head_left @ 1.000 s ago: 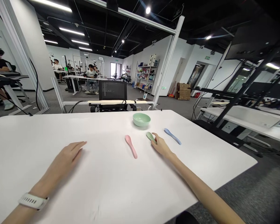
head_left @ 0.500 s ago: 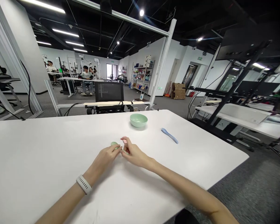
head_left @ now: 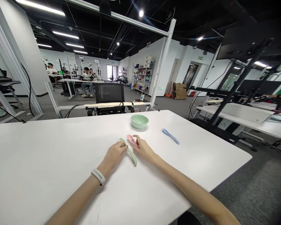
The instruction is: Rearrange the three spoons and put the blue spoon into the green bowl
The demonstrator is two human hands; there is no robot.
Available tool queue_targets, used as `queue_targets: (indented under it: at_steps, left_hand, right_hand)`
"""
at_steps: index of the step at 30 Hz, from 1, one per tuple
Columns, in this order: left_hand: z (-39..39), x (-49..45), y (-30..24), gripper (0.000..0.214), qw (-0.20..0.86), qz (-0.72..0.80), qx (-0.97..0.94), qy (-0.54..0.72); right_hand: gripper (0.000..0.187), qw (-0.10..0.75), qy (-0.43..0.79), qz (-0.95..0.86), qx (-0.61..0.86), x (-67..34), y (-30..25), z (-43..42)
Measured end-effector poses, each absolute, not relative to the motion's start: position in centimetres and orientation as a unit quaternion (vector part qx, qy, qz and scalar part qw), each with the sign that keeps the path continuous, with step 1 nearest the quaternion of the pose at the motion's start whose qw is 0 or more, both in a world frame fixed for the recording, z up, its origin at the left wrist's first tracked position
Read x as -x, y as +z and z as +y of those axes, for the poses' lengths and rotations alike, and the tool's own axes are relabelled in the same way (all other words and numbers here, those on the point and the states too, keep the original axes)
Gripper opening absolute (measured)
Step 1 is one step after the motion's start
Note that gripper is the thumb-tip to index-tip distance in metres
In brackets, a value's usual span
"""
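"Your left hand [head_left: 113, 154], the one with the white watch [head_left: 98, 177], is drawn narrow, with its fingers [head_left: 121, 145] curled over a green spoon [head_left: 131, 155]."

"Yes, and that spoon lies slanted across the white table [head_left: 61, 147]. One end pokes out above your fingers and the rest runs down past the side of your hand. You can't tell from here whether it's gripped firmly or just covered, or whether it's lifted off the tabletop."

"And your right hand [head_left: 142, 149]?"

"That's narrow too, with the fingers [head_left: 136, 137] reaching toward your left hand. Their tips are on a pink spoon [head_left: 130, 138], and only its rounded end shows beyond them. The rest is hidden, so you can't tell if it's being held."

"Your hands are close together but not touching, and the green spoon is just beside your right hand."

"Past your fingertips, a pale green bowl [head_left: 139, 121] sits on the table, apart from both pink and green spoons. To your right, a blue spoon [head_left: 170, 136] lies on its own, well away from your hands."
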State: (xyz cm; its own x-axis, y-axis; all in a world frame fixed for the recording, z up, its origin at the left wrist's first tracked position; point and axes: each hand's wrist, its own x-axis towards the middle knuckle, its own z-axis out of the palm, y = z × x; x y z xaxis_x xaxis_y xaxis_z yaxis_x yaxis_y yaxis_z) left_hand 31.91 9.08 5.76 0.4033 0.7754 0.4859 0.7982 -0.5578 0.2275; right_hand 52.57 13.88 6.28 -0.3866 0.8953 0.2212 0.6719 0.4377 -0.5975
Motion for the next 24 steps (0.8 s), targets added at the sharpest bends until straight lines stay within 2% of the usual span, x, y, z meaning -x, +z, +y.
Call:
queue_targets:
  at_steps: [9, 15, 19, 24]
  left_hand:
    - [11.2, -35.3, 5.4, 0.032, -0.027, -0.485, 0.83, -0.273]
    - [11.1, -35.9, 5.1, 0.037, -0.024, -0.51, 0.825, -0.241]
    - [10.5, -36.5, 4.9, 0.038, -0.024, -0.528, 0.815, -0.237]
    - [9.8, -38.3, 4.5, 0.06, -0.044, -0.536, 0.81, -0.231]
  right_hand:
    - [0.049, 0.296, 0.155, -0.75, 0.571, -61.5, 5.6, 16.3]
    - [0.05, 0.305, 0.216, -0.727, 0.576, -62.0, 3.6, 17.0]
    - [0.054, 0.31, 0.203, -0.737, 0.565, -61.6, 3.1, 17.2]
    - [0.054, 0.297, 0.188, -0.725, 0.593, -61.4, 3.7, 16.6]
